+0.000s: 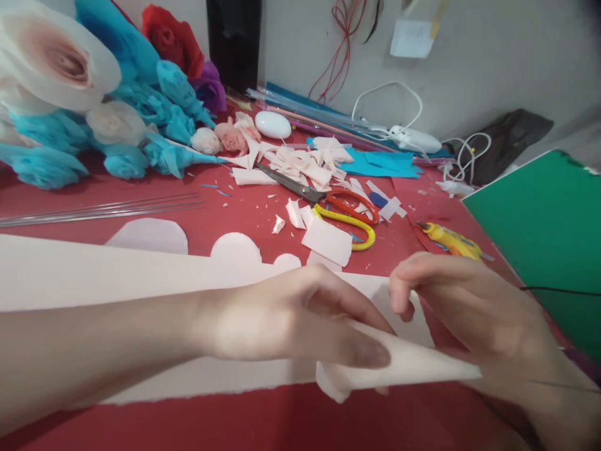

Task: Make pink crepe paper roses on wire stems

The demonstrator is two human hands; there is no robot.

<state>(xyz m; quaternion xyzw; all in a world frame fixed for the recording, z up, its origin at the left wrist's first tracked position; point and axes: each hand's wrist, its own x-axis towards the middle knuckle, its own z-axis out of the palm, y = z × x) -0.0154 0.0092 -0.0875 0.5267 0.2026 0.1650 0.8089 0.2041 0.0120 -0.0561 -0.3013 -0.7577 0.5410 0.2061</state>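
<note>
My left hand reaches in from the left, its thumb and fingers closed on a cream paper cone. The cone's wide, rolled end is under my left hand, and its narrow tip points right. Close behind that tip is my right hand, slightly blurred. Its fingers are loosely bent, with a gap below them, and I see nothing in them. Part of its thumb side is hidden behind the cone. Under both hands lies a long pale paper sheet on the red tabletop.
Scissors with red and yellow handles lie among paper scraps. Rounded paper pieces sit behind the sheet. Paper flowers fill the back left near metal wires. A yellow glue gun and green board are right.
</note>
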